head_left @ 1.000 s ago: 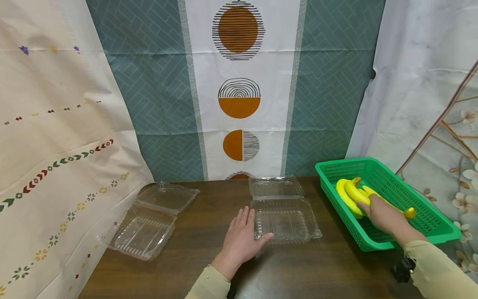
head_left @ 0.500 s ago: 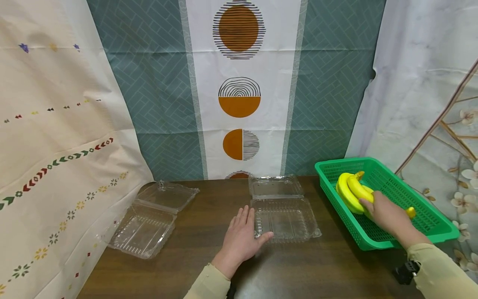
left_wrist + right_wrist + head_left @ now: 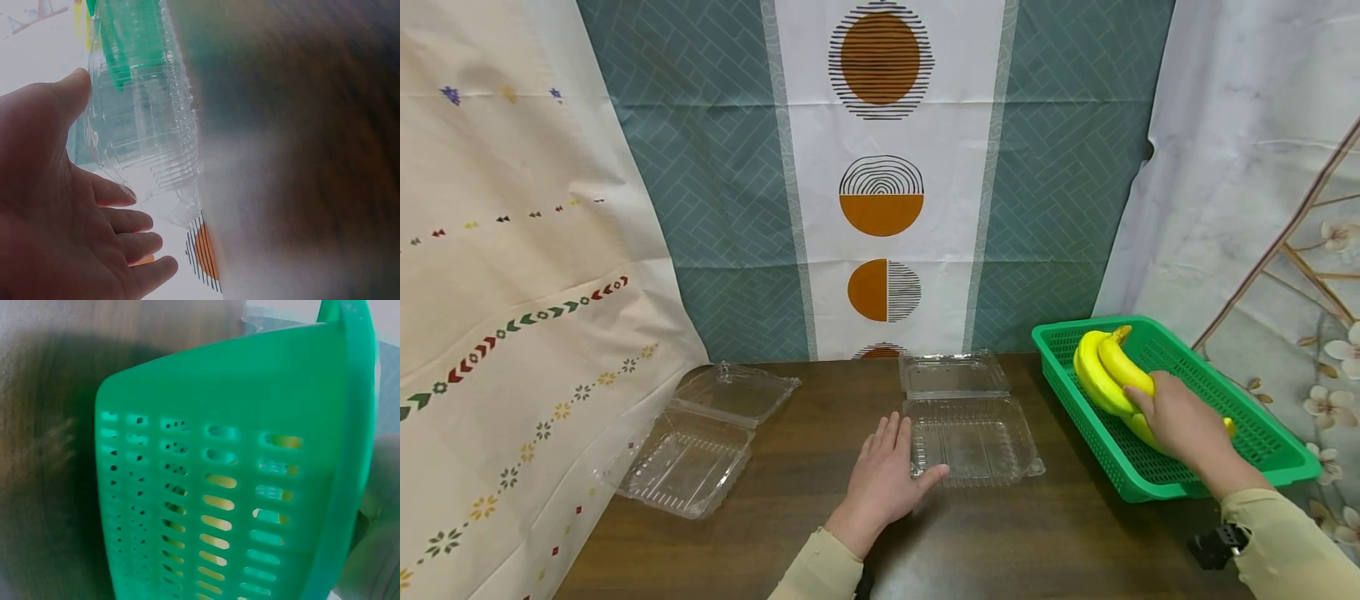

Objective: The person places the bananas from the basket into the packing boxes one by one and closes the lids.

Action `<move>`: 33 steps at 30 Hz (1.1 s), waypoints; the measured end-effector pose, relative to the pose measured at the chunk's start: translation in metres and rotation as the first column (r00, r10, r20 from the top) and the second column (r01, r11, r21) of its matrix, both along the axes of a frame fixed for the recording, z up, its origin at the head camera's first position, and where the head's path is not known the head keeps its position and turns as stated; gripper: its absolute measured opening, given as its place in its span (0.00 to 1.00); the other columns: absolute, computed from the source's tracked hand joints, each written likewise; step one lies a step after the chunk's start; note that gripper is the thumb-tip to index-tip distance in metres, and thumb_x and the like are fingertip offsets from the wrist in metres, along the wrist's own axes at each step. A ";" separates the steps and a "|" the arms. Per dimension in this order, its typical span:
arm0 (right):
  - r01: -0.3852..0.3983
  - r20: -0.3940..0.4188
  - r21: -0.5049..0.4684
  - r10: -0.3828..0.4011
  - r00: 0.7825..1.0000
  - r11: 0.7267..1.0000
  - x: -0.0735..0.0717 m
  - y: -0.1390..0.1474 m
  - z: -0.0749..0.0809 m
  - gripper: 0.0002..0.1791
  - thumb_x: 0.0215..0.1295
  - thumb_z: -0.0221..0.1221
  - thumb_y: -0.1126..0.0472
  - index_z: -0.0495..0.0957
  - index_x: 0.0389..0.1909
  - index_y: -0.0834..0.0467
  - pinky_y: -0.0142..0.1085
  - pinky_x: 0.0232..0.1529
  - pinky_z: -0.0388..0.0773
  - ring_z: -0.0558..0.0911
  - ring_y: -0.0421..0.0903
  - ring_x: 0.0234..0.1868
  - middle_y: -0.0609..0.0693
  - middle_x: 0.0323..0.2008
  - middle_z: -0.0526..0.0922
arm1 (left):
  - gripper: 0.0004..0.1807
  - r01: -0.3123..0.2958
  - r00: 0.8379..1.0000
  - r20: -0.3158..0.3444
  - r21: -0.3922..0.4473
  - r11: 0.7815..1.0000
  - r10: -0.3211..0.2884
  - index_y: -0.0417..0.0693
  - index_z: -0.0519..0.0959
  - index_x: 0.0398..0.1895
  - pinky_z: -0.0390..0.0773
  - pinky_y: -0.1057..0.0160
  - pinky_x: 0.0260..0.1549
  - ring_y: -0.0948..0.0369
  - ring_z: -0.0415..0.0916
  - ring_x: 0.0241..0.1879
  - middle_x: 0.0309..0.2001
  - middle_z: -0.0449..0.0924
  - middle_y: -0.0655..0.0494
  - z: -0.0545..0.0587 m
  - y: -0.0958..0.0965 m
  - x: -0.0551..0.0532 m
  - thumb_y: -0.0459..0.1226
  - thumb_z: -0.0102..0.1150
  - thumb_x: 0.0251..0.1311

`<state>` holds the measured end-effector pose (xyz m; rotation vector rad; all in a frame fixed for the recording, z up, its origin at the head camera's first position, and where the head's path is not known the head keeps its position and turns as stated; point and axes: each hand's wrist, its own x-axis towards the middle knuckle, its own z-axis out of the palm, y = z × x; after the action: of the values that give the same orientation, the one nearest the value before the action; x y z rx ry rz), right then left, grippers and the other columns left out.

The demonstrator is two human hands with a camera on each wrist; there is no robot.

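My right hand (image 3: pixel 1187 425) reaches into a green basket (image 3: pixel 1296 475) and grips a bunch of yellow bananas (image 3: pixel 1097 375), thumb on the near side. More yellow banana (image 3: pixel 1138 429) shows beneath that hand, and a yellow tip (image 3: pixel 1228 425) sticks out beyond it. In the right wrist view the basket's slotted wall (image 3: pixel 219 381) hides most of the bananas. My left hand (image 3: pixel 883 483) is held palm down with straight fingers at the left edge of a clear plastic clamshell box (image 3: pixel 981 450), whose lid is folded back. The left wrist view shows the thumb (image 3: pixel 75 94) beside the box.
A second clear clamshell box (image 3: pixel 681 471), lid also folded back, sits at the left on the brown wooden table (image 3: pixel 805 425). A patterned cloth (image 3: pixel 722 208) hangs behind the table, and further cloths hang on both sides.
My right hand has lifted the bananas' far end slightly and turned the bunch, so its stem has risen towards the basket's back rim. The left hand has stayed still.
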<state>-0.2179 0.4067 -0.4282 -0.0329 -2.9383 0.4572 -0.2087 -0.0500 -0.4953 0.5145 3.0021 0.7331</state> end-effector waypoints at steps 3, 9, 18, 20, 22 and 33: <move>0.008 -0.019 0.004 -0.008 1.000 1.000 0.001 -0.003 0.004 0.36 0.91 0.46 0.42 0.68 0.59 0.78 0.44 0.25 0.68 0.73 0.54 0.29 0.59 0.33 0.73 | 0.57 0.000 1.000 -0.002 -0.005 1.000 0.000 0.38 0.59 0.88 0.54 0.39 0.82 0.41 0.47 0.87 0.88 0.52 0.38 -0.001 0.000 0.000 0.69 0.61 0.73; 0.013 -0.032 -0.004 -0.013 0.999 1.000 0.003 -0.008 0.010 0.35 0.91 0.47 0.43 0.69 0.61 0.78 0.44 0.26 0.68 0.73 0.54 0.30 0.58 0.33 0.73 | 0.58 0.000 1.000 -0.001 -0.010 1.000 0.000 0.38 0.58 0.88 0.54 0.39 0.82 0.41 0.47 0.87 0.88 0.51 0.38 -0.002 0.000 0.000 0.69 0.61 0.73; -0.001 -0.055 -0.027 0.000 0.999 1.000 0.005 -0.017 0.021 0.32 0.91 0.47 0.43 0.70 0.57 0.74 0.42 0.25 0.67 0.71 0.52 0.27 0.55 0.31 0.70 | 0.57 -0.001 1.000 -0.003 -0.003 1.000 0.001 0.37 0.59 0.88 0.54 0.39 0.82 0.41 0.47 0.87 0.88 0.51 0.38 -0.001 0.000 0.001 0.69 0.61 0.73; -0.006 -0.058 -0.033 0.004 0.998 0.999 0.005 -0.020 0.023 0.33 0.91 0.47 0.42 0.70 0.58 0.74 0.42 0.25 0.66 0.71 0.51 0.27 0.55 0.31 0.71 | 0.57 -0.001 1.000 -0.004 -0.002 1.000 0.001 0.37 0.59 0.88 0.54 0.39 0.82 0.41 0.47 0.87 0.88 0.52 0.38 -0.001 0.000 0.001 0.69 0.61 0.73; -0.012 -0.064 -0.037 0.009 0.998 0.999 0.006 -0.023 0.025 0.33 0.91 0.48 0.42 0.70 0.59 0.74 0.42 0.25 0.67 0.72 0.51 0.28 0.56 0.32 0.72 | 0.58 -0.002 1.000 -0.004 -0.008 1.000 0.002 0.38 0.59 0.88 0.54 0.39 0.82 0.41 0.47 0.87 0.88 0.52 0.38 -0.001 0.000 0.000 0.70 0.60 0.73; -0.058 -0.120 -0.023 0.055 0.991 0.998 0.009 -0.046 0.035 0.30 0.89 0.52 0.43 0.73 0.58 0.71 0.43 0.25 0.68 0.73 0.52 0.30 0.57 0.35 0.75 | 0.57 0.003 1.000 -0.006 -0.002 1.000 -0.003 0.37 0.59 0.88 0.54 0.39 0.82 0.41 0.47 0.87 0.88 0.51 0.38 -0.001 0.000 0.000 0.69 0.61 0.73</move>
<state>-0.2091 0.3608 -0.3929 0.0718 -2.8217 0.4890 -0.2084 -0.0504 -0.4967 0.5217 3.0070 0.7291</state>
